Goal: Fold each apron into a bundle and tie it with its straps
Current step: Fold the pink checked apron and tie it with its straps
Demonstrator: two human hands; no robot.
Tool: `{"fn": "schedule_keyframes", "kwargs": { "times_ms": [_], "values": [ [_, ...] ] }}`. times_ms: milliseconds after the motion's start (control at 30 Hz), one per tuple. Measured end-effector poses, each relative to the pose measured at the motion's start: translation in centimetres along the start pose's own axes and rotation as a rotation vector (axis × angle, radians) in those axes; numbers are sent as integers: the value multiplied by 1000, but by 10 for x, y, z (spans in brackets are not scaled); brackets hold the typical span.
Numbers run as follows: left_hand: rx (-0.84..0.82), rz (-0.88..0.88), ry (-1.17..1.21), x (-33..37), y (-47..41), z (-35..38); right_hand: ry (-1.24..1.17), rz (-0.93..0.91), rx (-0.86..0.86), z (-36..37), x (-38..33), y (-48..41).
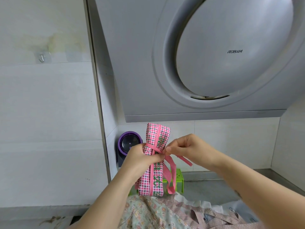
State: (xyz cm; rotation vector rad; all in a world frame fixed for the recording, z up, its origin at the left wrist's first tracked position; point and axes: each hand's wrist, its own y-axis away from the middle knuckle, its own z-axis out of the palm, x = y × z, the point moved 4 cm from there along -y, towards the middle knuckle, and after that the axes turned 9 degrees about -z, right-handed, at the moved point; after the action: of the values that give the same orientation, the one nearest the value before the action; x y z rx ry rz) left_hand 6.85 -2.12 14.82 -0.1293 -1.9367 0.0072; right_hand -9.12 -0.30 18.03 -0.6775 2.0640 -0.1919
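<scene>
A pink checked apron bundle (156,136) with green lettering stands upright in the air, folded into a long roll. Pink straps (170,172) wrap its middle and cross in a knot; loose ends hang down on the right. My left hand (140,160) grips the bundle around its middle, just under the wrap. My right hand (183,147) pinches the strap at the knot with thumb and forefinger. A floral apron (148,212) lies crumpled below, with a dotted pink frilled one (206,215) beside it.
A large grey range hood (214,63) fills the upper right, close above the bundle. A purple round device (130,142) stands in the corner behind my left hand. A green plastic box (179,179) sits on the steel counter (231,182). White tiled wall on the left.
</scene>
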Motion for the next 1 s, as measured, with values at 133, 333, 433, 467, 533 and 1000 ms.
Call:
{"fn": "schedule_keyframes", "kwargs": {
  "times_ms": [133, 333, 433, 467, 533, 1000],
  "values": [
    [-30, -64, 97, -2, 1, 2, 61, -14, -50, -1, -2, 1],
    [-58, 9, 78, 3, 6, 14, -7, -89, -124, 2, -15, -2],
    [-57, 50, 101, 8, 7, 15, -21, -125, 33, 6, -13, -4],
    [-51, 67, 103, 10, 7, 14, -35, -135, 81, 8, -13, -5],
    [-36, 93, 98, 14, 8, 15, -59, -155, 169, 13, -14, -6],
    [-52, 102, -2, 13, 11, 5, 222, -343, 344, 17, -21, -10]
  ]
}}
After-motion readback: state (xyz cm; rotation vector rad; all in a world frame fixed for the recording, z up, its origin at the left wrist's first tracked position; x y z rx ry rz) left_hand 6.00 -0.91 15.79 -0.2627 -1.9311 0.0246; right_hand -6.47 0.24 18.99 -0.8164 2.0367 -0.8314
